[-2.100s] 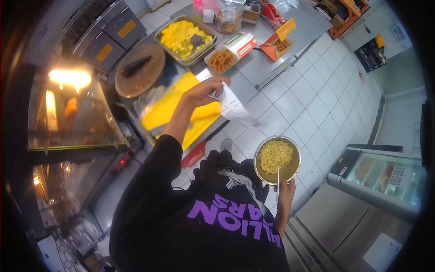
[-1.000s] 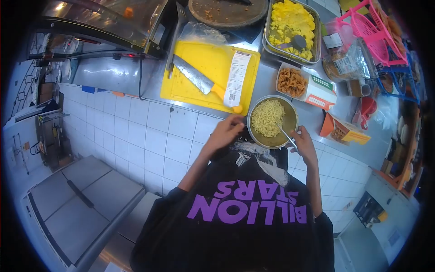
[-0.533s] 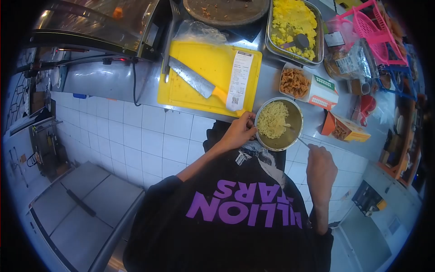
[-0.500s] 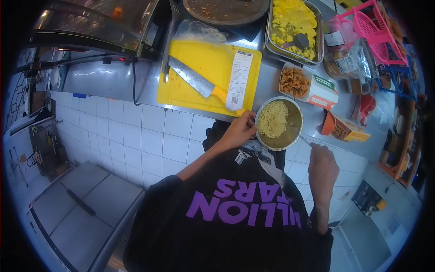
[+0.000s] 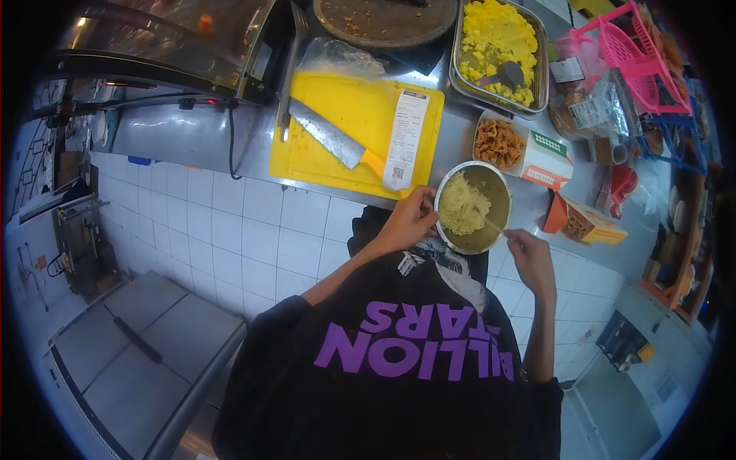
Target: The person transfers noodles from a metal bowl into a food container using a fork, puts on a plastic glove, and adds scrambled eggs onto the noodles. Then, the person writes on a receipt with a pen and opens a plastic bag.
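A round metal bowl [image 5: 497,201] of pale yellow noodles [image 5: 462,207] is at the counter's front edge, close to my body. My left hand [image 5: 412,221] pinches the bowl's left rim between thumb and fingers. From the right, my right hand [image 5: 532,262] grips a thin-handled utensil [image 5: 495,226] whose far end is in among the noodles, so its kind is hidden. Just behind the bowl, an open takeaway box [image 5: 546,159] holds browned, chopped pieces [image 5: 498,144]. A second takeaway box [image 5: 586,220] lies to the right of the bowl.
A yellow cutting board [image 5: 322,157] carries a large knife [image 5: 330,134] and a printed receipt [image 5: 406,138]. Behind stand a tray [image 5: 458,77] of crumbly yellow food with a dark scoop [image 5: 510,74], and a round stone slab [image 5: 383,23]. A pink basket [image 5: 632,54] is at right.
My right hand has moved up and left toward the bowl, bringing the utensil into the noodles. The noodles look stirred and bunched. My left hand stays on the rim.
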A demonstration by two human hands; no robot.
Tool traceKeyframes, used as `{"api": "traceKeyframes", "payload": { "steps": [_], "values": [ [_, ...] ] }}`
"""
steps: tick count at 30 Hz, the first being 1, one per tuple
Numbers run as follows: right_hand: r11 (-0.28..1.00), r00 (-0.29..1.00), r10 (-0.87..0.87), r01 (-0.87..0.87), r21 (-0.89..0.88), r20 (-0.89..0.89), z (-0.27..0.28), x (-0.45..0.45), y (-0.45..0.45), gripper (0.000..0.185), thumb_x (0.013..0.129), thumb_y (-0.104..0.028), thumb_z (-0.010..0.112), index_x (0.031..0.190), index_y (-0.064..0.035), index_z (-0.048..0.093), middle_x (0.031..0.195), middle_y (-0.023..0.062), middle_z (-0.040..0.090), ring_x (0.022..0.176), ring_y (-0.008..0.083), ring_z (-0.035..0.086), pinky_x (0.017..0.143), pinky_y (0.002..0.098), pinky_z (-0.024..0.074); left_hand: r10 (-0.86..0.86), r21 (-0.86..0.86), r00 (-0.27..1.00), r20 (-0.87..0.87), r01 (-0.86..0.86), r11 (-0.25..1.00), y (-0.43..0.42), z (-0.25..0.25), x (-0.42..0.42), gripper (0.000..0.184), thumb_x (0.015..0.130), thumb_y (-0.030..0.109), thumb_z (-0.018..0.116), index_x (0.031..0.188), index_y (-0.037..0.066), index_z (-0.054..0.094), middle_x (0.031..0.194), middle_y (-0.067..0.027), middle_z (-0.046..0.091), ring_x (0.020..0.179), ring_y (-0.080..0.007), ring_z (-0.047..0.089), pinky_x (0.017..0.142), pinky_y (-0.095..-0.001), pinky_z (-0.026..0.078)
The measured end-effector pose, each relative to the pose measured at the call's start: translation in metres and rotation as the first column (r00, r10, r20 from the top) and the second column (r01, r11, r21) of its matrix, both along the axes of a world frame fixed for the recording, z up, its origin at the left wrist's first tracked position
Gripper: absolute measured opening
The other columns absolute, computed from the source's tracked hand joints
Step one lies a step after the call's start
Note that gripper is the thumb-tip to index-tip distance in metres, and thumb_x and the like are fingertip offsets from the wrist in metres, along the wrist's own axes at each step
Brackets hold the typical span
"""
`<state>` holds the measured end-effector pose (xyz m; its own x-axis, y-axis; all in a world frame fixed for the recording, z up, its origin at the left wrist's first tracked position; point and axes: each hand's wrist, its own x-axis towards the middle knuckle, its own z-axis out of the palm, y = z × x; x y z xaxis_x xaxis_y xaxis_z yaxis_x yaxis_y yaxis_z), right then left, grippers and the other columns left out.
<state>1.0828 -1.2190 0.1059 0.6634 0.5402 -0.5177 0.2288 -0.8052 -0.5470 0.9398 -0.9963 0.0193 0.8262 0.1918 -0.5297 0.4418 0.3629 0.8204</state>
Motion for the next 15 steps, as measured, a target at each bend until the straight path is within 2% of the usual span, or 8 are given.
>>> {"api": "traceKeyframes", "payload": {
  "steps": [1,2,4,5,7,10,12,15],
  "values": [
    [0.995,0.993,0.095,-0.097,0.032,0.066,0.006,-0.003,-0.002,0.021,0.087,-0.011,0.054,0.101,-0.0026,0.066,0.079,0.0142,0.065,0.071,0.0263,0.062,0.068,0.0360,0.0469,-0.002,-0.001,1.000,0.002,0.002,1.000,-0.001,0.000,0.001,0.038,0.089,0.001,0.056,0.123,0.003,0.039,0.091,-0.0066,0.046,0.080,-0.0171,0.062,0.065,-0.0281,0.059],
    [0.995,0.993,0.093,-0.096,0.032,0.066,0.007,-0.006,-0.002,0.021,0.087,-0.011,0.054,0.101,-0.0026,0.066,0.079,0.0142,0.065,0.071,0.0263,0.062,0.068,0.0360,0.0469,0.038,-0.005,0.999,0.007,-0.038,0.999,-0.002,0.000,0.003,0.037,0.088,0.000,0.056,0.121,0.001,0.040,0.088,-0.0068,0.048,0.074,-0.0144,0.061,0.062,-0.0275,0.058],
    [0.953,0.934,0.275,-0.234,-0.191,0.229,0.008,-0.020,0.003,0.020,0.086,-0.012,0.054,0.099,-0.0058,0.068,0.081,0.0141,0.065,0.076,0.0312,0.062,0.069,0.0391,0.0477,0.075,-0.013,0.997,0.009,-0.075,0.997,-0.004,0.000,0.001,0.035,0.087,-0.001,0.057,0.118,-0.002,0.041,0.085,-0.0070,0.049,0.068,-0.0117,0.059,0.058,-0.0269,0.057],
    [0.953,0.950,0.234,-0.183,-0.240,0.207,0.005,-0.025,0.011,0.020,0.085,-0.012,0.054,0.099,-0.0085,0.068,0.083,0.0151,0.064,0.080,0.0347,0.061,0.070,0.0424,0.0479,0.053,0.018,0.999,0.011,-0.053,0.998,-0.003,0.000,0.001,0.035,0.086,-0.001,0.056,0.118,-0.002,0.041,0.084,-0.0068,0.049,0.067,-0.0114,0.059,0.058,-0.0266,0.057],
    [0.957,0.954,0.202,-0.144,-0.253,0.222,0.005,-0.035,0.022,0.021,0.085,-0.011,0.054,0.100,-0.0087,0.068,0.083,0.0153,0.063,0.079,0.0347,0.061,0.070,0.0428,0.0478,0.035,0.042,0.999,0.014,-0.036,0.998,-0.003,0.000,0.000,0.034,0.086,-0.002,0.056,0.117,-0.002,0.041,0.083,-0.0066,0.048,0.067,-0.0111,0.059,0.057,-0.0263,0.057],
    [0.960,0.957,0.155,-0.087,-0.266,0.247,0.023,-0.041,0.028,0.022,0.085,-0.010,0.053,0.103,-0.0090,0.067,0.082,0.0159,0.062,0.079,0.0350,0.061,0.069,0.0440,0.0477,0.006,0.026,1.000,-0.019,-0.006,1.000,0.001,0.000,-0.001,0.038,0.089,-0.001,0.054,0.123,0.002,0.039,0.092,-0.0071,0.047,0.078,-0.0167,0.061,0.065,-0.0287,0.059],
    [0.954,0.946,0.122,-0.028,-0.299,0.300,0.042,-0.039,0.021,0.022,0.085,-0.010,0.053,0.103,-0.0085,0.067,0.083,0.0166,0.062,0.079,0.0358,0.061,0.070,0.0451,0.0476,0.070,0.052,0.997,0.042,-0.072,0.996,0.000,0.000,-0.001,0.033,0.087,-0.003,0.054,0.117,-0.003,0.041,0.080,-0.0066,0.050,0.065,-0.0118,0.060,0.056,-0.0266,0.055],
    [0.946,0.927,0.108,0.016,-0.325,0.360,0.041,-0.026,0.013,0.023,0.085,-0.008,0.052,0.103,-0.0034,0.066,0.083,0.0203,0.064,0.081,0.0393,0.061,0.073,0.0480,0.0472,0.074,0.059,0.994,0.082,-0.079,0.995,-0.006,-0.003,-0.002,0.033,0.087,-0.003,0.054,0.117,-0.003,0.041,0.080,-0.0072,0.051,0.065,-0.0124,0.060,0.056,-0.0263,0.054]
  ]
}}
